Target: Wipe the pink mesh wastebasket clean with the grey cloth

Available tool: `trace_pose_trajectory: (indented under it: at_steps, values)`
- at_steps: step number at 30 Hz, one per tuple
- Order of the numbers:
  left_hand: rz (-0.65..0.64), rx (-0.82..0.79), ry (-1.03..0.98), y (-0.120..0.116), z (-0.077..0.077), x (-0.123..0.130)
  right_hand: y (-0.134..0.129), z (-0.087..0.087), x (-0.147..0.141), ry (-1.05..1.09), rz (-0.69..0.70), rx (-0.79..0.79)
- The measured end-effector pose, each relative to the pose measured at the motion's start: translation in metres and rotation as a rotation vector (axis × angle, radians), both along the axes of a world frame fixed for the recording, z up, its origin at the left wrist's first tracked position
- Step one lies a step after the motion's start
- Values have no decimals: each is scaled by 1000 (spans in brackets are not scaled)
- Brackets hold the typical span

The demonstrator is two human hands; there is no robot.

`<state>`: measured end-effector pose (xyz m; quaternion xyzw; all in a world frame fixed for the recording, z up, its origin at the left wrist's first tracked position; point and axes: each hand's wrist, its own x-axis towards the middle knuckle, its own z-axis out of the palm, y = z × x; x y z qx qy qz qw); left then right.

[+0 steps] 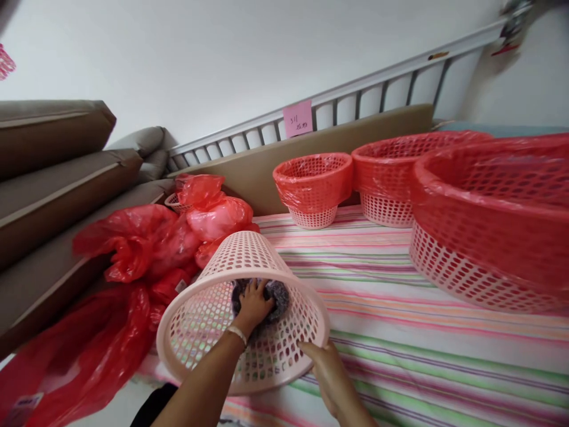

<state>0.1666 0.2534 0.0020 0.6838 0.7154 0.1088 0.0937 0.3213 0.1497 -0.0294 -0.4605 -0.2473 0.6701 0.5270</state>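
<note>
A pale pink plastic basket [249,255] with a holed wall lies tipped on its side, its mouth facing me. Reaching inside it, my left hand [255,305] wears a light bracelet and has its fingers curled over a dark grey fuzzy cloth [278,299]. The cloth rests against the basket's inner wall, partly covered by the hand. At the lower right of the rim, my right hand [326,373] grips the basket, thumb on the inside and the other fingers mostly hidden outside.
Pink baskets lined with red plastic bags stand to the right: a small one [313,190], a middle one [384,187] and a large one [489,237]. Red plastic bags [137,243] heap at left beside stacked cushions [57,178]. Striped cloth [368,308] lies underneath; a white railing [347,101] runs behind.
</note>
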Motion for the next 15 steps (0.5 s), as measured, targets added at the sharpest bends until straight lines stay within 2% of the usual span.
trace_pose_trajectory:
  at_steps: [5, 10, 12, 15]
  values:
    - [42, 131, -16, 6, -7, 2, -3, 3, 1, 94, -11, -5]
    - [77, 240, -44, 31, -4, -8, 1, 5, -3, 127, -61, -60]
    - [72, 262, -47, 39, -3, -9, 1, 7, -5, 144, -78, -65]
    - [27, 234, -37, 36, -8, -4, 1, 8, -8, 125, -87, -67]
